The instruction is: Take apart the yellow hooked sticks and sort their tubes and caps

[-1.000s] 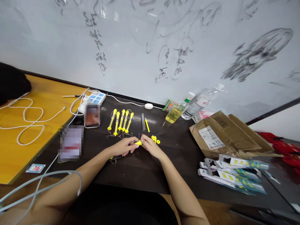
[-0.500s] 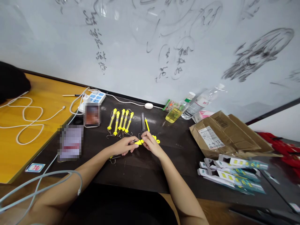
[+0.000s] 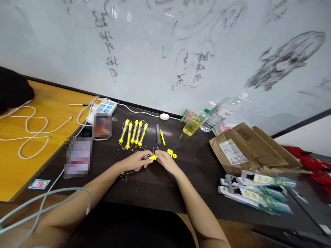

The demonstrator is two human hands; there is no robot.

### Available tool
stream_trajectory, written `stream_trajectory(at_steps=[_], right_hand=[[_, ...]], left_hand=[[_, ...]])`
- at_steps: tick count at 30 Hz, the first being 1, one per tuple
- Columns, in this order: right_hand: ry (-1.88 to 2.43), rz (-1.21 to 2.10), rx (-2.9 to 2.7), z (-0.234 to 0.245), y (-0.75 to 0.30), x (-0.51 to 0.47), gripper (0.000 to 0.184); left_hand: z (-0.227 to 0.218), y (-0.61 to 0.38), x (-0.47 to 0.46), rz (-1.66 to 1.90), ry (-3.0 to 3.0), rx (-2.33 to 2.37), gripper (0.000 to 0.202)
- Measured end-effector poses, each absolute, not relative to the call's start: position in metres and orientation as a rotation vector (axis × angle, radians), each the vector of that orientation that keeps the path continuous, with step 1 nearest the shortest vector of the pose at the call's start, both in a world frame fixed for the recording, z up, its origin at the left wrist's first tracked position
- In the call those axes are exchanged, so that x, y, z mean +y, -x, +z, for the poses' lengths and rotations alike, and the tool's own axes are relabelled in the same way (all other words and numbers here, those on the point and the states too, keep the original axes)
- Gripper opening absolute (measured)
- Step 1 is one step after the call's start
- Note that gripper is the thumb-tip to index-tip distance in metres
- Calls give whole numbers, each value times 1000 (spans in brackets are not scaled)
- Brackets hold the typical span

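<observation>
My left hand (image 3: 136, 161) and my right hand (image 3: 165, 161) meet over the dark table (image 3: 165, 186), both pinched on a small yellow part (image 3: 154, 157) with a thin wire on it. A wire hook (image 3: 124, 176) sticks out under my left wrist. Just beyond my right hand lie small yellow rings (image 3: 171, 154). Behind my hands lies a row of several yellow-tipped clear tubes (image 3: 132, 133) with wire hooks. A clear tube (image 3: 157, 134) and a yellow rod (image 3: 162, 137) lie apart, to their right.
Flat cardboard packaging (image 3: 245, 148) and printed white and teal boxes (image 3: 256, 191) lie at the right. Bottles (image 3: 207, 119) stand by the scribbled whiteboard wall. A power strip (image 3: 103, 109), white cables (image 3: 28, 129) and two blurred cards (image 3: 77, 155) are at the left.
My right hand drew back slightly from the yellow rings toward the left hand, after reaching a little forward half a second ago. The left hand stayed in place.
</observation>
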State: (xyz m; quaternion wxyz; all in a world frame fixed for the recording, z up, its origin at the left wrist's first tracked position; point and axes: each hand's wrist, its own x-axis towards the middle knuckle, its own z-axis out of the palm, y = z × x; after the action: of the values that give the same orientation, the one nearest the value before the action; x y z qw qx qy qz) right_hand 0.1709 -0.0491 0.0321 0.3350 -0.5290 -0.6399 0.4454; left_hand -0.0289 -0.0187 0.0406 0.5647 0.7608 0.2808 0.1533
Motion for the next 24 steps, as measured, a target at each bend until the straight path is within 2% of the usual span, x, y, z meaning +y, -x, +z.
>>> stream_trajectory(at_steps=[4,9,14,19,24], right_hand=[[1290,1289,-1609,33,-171,-49,21],[1349,1267,-1548,30,-169,-48,37],[1234,1446,-1488,33,-168,-49,23],[1216,1366,-1466,29,-165,-48,26],[1130,1357,-1455,31,-169,-49,21]], left_hand=[[42,29,-19,367,-1796,664,34],[41,29,-20,363,-1794,666,34],[40,29,-19,367,-1785,665,34],[40,28,-19,375,-1770,668,33],[38,27,-18,388,-1713,652,34]])
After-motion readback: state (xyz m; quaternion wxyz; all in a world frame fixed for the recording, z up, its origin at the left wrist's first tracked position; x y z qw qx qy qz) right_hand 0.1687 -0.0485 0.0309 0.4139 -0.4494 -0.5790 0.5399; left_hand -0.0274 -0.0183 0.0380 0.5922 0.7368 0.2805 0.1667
